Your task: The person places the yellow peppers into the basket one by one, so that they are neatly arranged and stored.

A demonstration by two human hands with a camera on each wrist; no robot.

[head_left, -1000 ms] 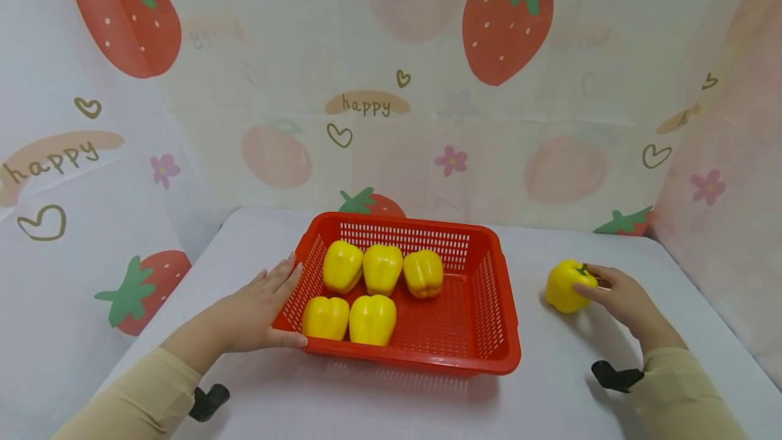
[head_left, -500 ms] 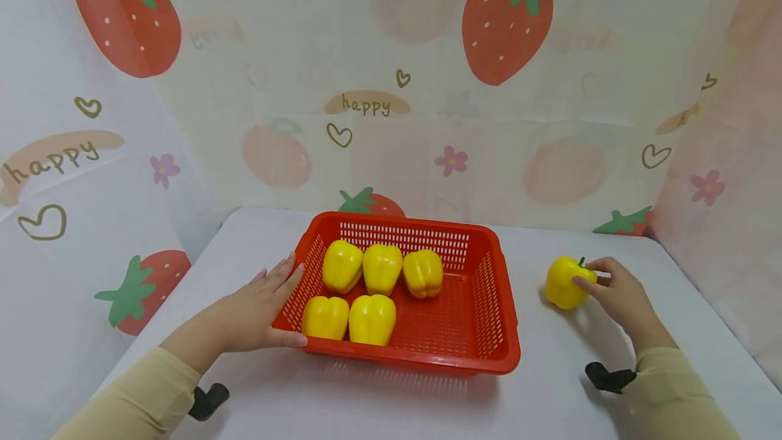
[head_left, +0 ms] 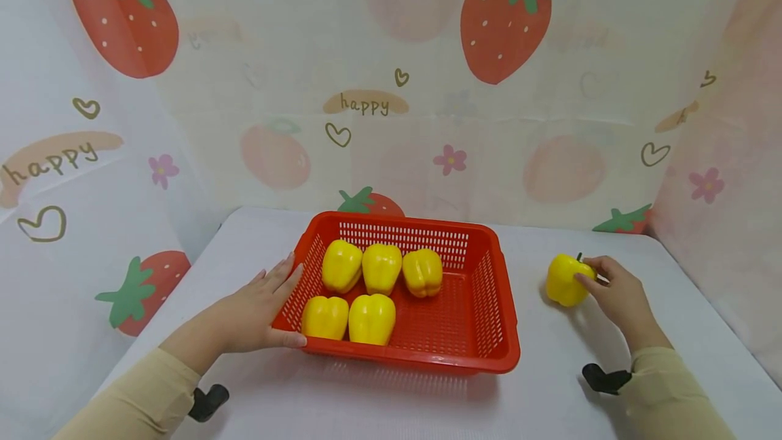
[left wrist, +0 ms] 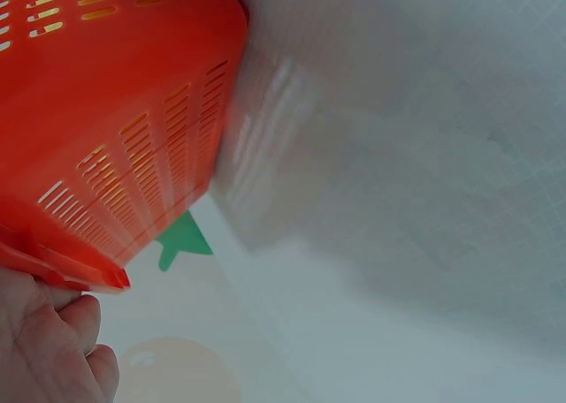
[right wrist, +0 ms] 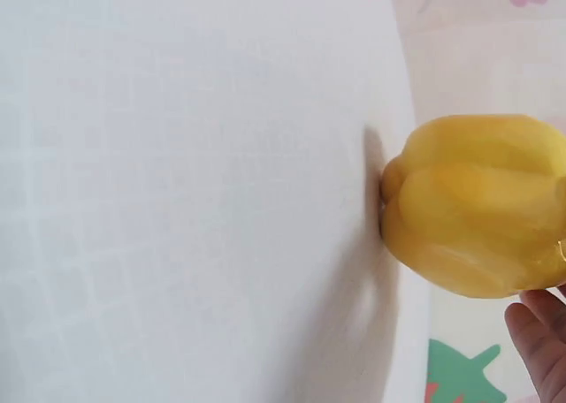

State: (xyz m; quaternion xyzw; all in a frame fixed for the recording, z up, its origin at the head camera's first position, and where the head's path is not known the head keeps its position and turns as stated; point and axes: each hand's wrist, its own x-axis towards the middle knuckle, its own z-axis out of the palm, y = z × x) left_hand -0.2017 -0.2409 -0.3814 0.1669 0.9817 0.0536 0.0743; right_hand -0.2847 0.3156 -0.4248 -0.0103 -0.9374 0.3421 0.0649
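My left hand (head_left: 259,307) rests at the left end of the red plastic basket (head_left: 427,358), fingers straight along the left rim and thumb on the front rim. In the left wrist view its fingertips lie right at the basket (left wrist: 115,94) rim. My right hand (head_left: 623,301) pinches a yellow bell pepper (head_left: 563,282) near its top, right of the basket. The pepper stands upright, its green stem pointing up. Close up in the right wrist view, the pepper's (right wrist: 482,204) lobed base is right at the table, with fingers (right wrist: 535,341) beside its top.
Inside the basket sit several yellow bell peppers (head_left: 382,270), three along the back and two at the front left. The white table (head_left: 366,406) carries everything. A strawberry-print cloth (head_left: 379,148) hangs behind and at both sides. Black wrist mounts (head_left: 209,402) stick out from the sleeves.
The pepper in my right hand has turned from tilted to upright, and the hand has shifted slightly left. My left hand and the basket have stayed in place.
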